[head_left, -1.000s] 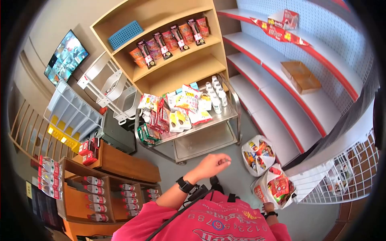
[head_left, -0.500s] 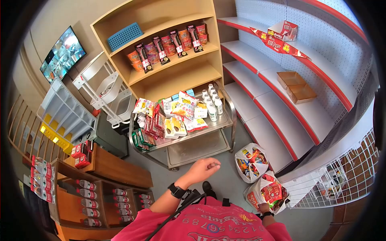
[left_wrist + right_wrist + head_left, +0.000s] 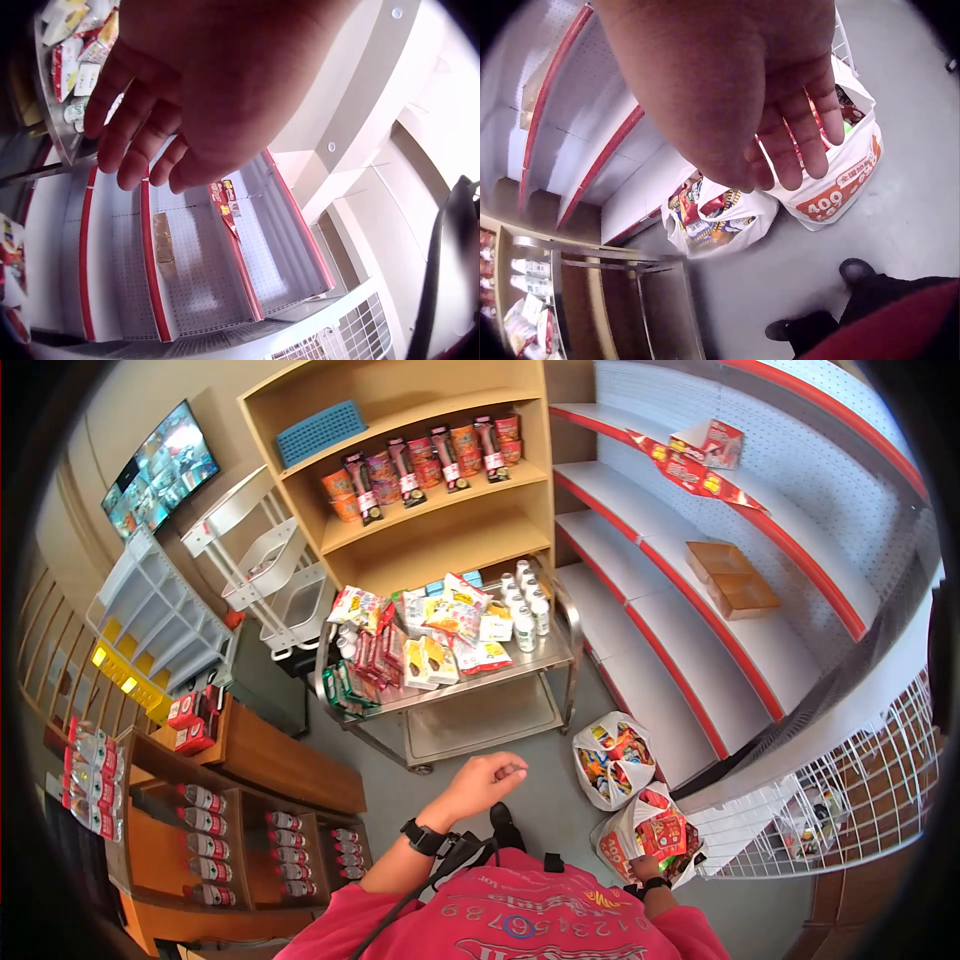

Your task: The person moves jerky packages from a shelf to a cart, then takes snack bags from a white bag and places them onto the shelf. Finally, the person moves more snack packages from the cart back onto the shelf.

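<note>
My left hand (image 3: 485, 782) hangs in the air in front of my body, its fingers loosely bent and holding nothing. In the left wrist view its fingers (image 3: 133, 142) spread a little, with shelves behind. My right hand (image 3: 645, 868) is low at my side, overlapping the edge of a white plastic bag (image 3: 615, 848) full of snack packets. The right wrist view shows its fingers (image 3: 806, 154) relaxed and empty before that bag. Beside it on the floor stands a second white bag (image 3: 592, 785) of snacks. Beyond my left hand is a metal cart (image 3: 480, 725).
Snack packets (image 3: 455, 622) and white bottles (image 3: 525, 625) cover the cart's top. Behind it, a wooden shelf (image 3: 440, 555) holds cups and a blue basket (image 3: 320, 432). Red-edged shelves (image 3: 670, 645) stand right, with a brown tray (image 3: 735, 582). Bottles (image 3: 208, 845) fill a cabinet at left.
The head view has shifted, so cart, bags and shelves sit a little further left and the bags slightly higher. My right hand shows more fully beside the nearer bag; my left hand keeps its pose.
</note>
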The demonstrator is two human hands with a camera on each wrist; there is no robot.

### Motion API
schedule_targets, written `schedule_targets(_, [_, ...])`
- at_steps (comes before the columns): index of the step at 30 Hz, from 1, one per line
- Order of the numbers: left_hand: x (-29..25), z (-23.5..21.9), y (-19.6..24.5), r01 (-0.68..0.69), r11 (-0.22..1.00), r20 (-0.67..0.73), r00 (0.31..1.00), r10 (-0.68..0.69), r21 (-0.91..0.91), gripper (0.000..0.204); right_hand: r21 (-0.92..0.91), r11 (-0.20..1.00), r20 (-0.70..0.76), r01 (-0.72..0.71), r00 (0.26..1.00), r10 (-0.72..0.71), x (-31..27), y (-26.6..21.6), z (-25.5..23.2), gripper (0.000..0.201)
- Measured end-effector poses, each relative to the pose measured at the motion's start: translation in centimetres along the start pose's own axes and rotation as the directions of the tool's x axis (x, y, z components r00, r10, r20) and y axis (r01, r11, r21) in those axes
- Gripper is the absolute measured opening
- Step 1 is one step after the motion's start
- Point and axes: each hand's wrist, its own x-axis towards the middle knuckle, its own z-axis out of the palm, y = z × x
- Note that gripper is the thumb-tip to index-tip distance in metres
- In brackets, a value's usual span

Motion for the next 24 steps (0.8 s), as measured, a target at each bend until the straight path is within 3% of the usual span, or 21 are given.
schedule_targets(4, [-0.2, 0.8, -0.1, 0.029, 1.0, 0.015, 0.999, -0.029, 0.0, 0.018, -0.078, 0.997, -0.014, 0.009, 1.0, -0.01, -2.8, -1.1, -1.4, 0.023])
schedule_targets(15, [1.5, 2.9, 1.7, -0.026, 0.999, 0.057, 0.998, 0.028, -0.033, 0.017, 0.004, 0.988, -0.101, -0.156, 0.983, 0.155, -4.1, 4.9, -1.4, 0.029])
schedule_targets(16, [1.8, 3.0, 1.7, -0.047, 0.998, 0.053, 0.997, 0.049, -0.032, 0.017, -0.09, 0.988, -0.036, -0.128, 0.992, 0.125, -2.4, 7.0, -1.0, 0.031])
schedule_targets(18, [2.2, 3.3, 1.3, -0.064, 0.997, 0.049, 0.997, 0.066, -0.037, 0.017, -0.117, 0.986, -0.062, -0.12, 0.992, 0.113, -3.1, 7.6, -0.9, 0.032])
schedule_targets(20, [2.4, 3.2, 1.5, -0.072, 0.997, 0.099, 0.992, 0.075, -0.033, 0.014, -0.01, 0.994, -0.103, -0.11, 0.989, 0.109, -3.6, 7.5, -0.8, 0.03])
schedule_targets(21, [2.5, 3.1, 1.7, -0.063, 0.997, 0.115, 0.991, 0.067, -0.036, 0.014, 0.14, 0.982, -0.108, -0.125, 0.984, 0.14, -3.8, 7.7, -0.6, 0.028])
schedule_targets(24, [2.3, 3.1, 1.8, -0.051, 0.999, 0.119, 0.992, 0.052, -0.006, 0.014, 0.087, 0.982, -0.077, -0.169, 0.981, 0.175, -4.4, 6.3, -0.9, 0.027])
